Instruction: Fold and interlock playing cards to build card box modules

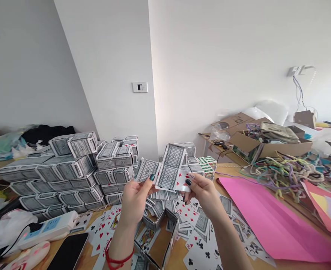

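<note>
Above a wooden counter [176, 258] littered with glossy playing cards [205, 247], both hands' fingers [152, 177] [188, 182] pinching a flat patterned-card cross [169, 168], pretty snug grip.

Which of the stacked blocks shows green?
The rightmost stack, behind the right hand in this view: its pattern is green and white, while the other stacks look mostly grey.
</note>
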Demonstrator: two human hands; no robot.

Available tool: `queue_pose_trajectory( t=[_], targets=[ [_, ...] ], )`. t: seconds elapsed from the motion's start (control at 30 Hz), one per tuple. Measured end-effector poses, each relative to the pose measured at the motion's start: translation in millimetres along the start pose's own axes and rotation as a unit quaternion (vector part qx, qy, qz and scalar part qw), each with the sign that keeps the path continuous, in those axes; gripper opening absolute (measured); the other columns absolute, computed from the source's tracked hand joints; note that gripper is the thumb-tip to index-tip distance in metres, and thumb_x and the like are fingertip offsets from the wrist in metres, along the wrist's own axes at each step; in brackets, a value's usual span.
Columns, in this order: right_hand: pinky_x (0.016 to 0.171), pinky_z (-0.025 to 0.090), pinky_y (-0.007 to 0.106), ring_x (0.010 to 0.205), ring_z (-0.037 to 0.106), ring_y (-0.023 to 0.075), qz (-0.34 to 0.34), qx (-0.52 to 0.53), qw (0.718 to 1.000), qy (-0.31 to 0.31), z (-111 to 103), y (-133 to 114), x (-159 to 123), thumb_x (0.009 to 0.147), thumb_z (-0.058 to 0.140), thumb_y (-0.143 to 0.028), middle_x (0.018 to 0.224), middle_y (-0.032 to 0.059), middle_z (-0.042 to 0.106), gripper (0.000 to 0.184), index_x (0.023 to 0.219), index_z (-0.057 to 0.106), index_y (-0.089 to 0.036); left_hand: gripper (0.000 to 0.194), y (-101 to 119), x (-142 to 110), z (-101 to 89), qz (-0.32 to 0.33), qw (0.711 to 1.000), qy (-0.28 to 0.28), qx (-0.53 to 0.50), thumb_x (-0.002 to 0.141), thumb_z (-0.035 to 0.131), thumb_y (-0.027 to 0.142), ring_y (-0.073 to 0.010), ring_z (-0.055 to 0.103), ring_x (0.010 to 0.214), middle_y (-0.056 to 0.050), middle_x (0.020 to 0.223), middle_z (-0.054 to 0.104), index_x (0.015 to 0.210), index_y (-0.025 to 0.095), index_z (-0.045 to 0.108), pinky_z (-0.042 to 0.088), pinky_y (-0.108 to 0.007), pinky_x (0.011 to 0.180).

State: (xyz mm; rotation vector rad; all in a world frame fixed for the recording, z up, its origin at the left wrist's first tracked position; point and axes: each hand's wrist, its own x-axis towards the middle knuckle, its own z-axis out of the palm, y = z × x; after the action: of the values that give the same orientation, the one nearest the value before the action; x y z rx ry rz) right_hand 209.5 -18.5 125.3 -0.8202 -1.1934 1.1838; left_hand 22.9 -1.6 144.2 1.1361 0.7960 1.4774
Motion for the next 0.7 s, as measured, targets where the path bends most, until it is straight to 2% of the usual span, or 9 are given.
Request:
queue_pose_trajectory(
  t=[0.3, 0.47, 0.6, 0.7],
  targets=[
    [0.039, 0.047, 0.023, 0.04, 0.056, 0.0106, 0.001, -0.006, 1.0, 0.007, 6.4, -1.5, -0.7, 0.076, 0.059, -0.041, 0.057, 0.0001, 0.061, 0.026, 0.07, 0.056, -0.016, 0.03, -7.1, -3.1, 2.2, 0.002, 0.999, -0.002, 0.047, 0.067, 0.07, 0.032, -0.0135, 0.053, 0.05, -0.002, 0.048, 0.054, 0.045, 0.013, 0.059, 0.048, -0.024, 0.052],
    [0.038, 0.048, 0.023, 0.039, 0.056, 0.0114, -0.003, -0.021, 1.0, 0.004, 8.1, -2.2, -1.3, 0.076, 0.058, -0.042, 0.049, -0.0028, 0.056, 0.028, 0.067, 0.053, -0.016, 0.026, -9.5, -3.7, 5.0, -0.019, 1.0, -0.004, 0.021, 0.066, 0.07, 0.032, -0.0146, 0.055, 0.054, -0.003, 0.052, 0.058, 0.052, 0.012, 0.062, 0.049, -0.025, 0.055],
    [0.04, 0.049, 0.023, 0.039, 0.056, 0.0114, -0.005, -0.043, 0.999, 0.004, 7.4, -4.4, -3.3, 0.078, 0.056, -0.043, 0.05, -0.0023, 0.057, 0.03, 0.064, 0.05, -0.017, 0.023, -7.4, -4.4, 5.8, -0.013, 1.0, -0.001, 0.019, 0.066, 0.07, 0.03, -0.0144, 0.055, 0.053, -0.002, 0.053, 0.058, 0.053, 0.013, 0.063, 0.048, -0.026, 0.055],
    [0.04, 0.048, 0.023, 0.041, 0.058, 0.0111, 0.004, -0.036, 0.999, -0.018, 8.3, -7.9, -5.6, 0.078, 0.057, -0.043, 0.056, -0.0009, 0.06, 0.029, 0.068, 0.051, -0.016, 0.025, -5.9, -5.8, 5.4, 0.007, 1.0, 0.019, 0.0, 0.064, 0.072, 0.028, -0.0144, 0.054, 0.051, 0.0, 0.046, 0.053, 0.046, 0.017, 0.058, 0.047, -0.025, 0.053]
  ],
)
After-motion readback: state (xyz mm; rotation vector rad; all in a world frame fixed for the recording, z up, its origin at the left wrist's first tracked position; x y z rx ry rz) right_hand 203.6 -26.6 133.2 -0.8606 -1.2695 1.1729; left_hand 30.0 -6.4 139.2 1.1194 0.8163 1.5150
